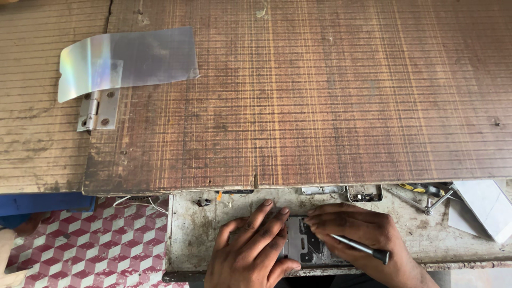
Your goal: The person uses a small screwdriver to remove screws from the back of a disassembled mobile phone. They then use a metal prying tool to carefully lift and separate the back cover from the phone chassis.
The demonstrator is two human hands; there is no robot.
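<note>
We've got our left hand [250, 248] spread flat pinning the opened phone [306, 246] between both hands while our right hand [362, 234] pinches a thin screwdriver [358, 247], so one slip could gouge the board.

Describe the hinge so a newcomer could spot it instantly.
Start at the big brown wooden board and go to its left edge. There, half under a curled clear plastic sheet, sits the hinge: the only silver screwed-down metal plate there.
</note>
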